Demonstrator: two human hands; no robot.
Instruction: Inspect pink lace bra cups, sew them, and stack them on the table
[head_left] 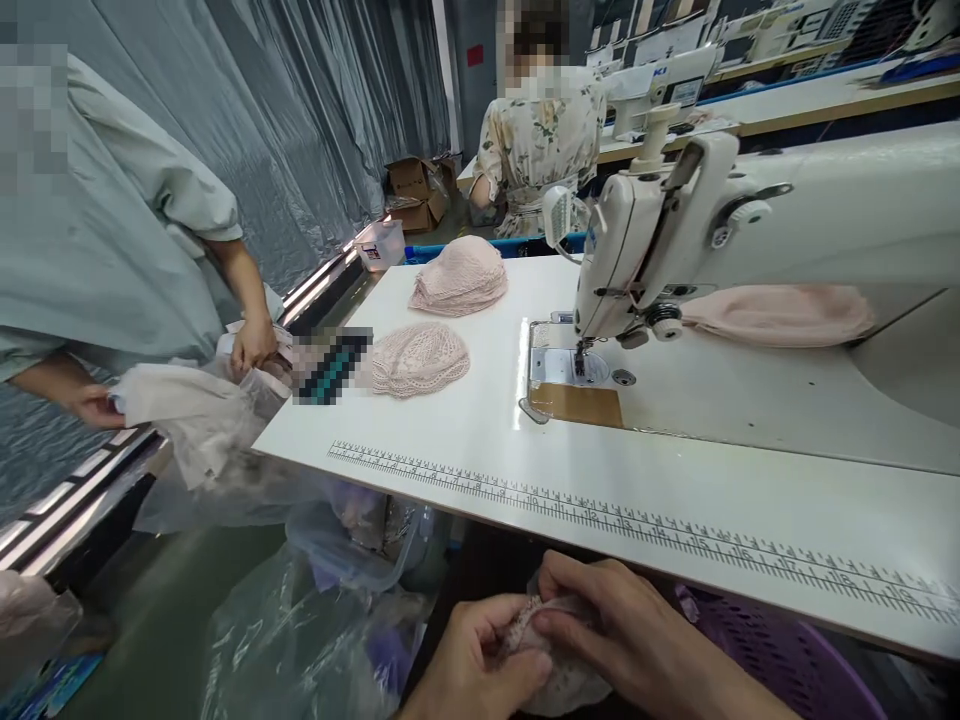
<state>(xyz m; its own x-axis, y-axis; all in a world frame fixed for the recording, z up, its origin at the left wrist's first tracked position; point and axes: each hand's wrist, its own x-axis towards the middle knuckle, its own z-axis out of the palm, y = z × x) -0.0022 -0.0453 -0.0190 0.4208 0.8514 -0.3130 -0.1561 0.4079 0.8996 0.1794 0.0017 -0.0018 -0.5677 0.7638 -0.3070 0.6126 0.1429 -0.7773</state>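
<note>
Below the table's front edge, my left hand (484, 655) pinches one side of a pale pink lace cup piece (568, 682). My right hand (630, 622) grips its other side, thumb and fingers closed near the patterned edge. Both hands partly cover the piece, so its full shape is hidden. On the white table (450, 440) lie a stack of lace cup pieces (421, 360) and a taller pink stack (461, 275) behind it. The sewing machine (652, 240) stands to their right, its needle over the metal plate, with no cloth under the foot.
A co-worker (112, 230) at left handles pale cloth (187, 410) in plastic by the table corner. Another person (544, 140) sits beyond the table. A clear tub (360, 560) stands below, a purple basket (795, 660) at right. Pink cloth (787, 315) lies behind the machine.
</note>
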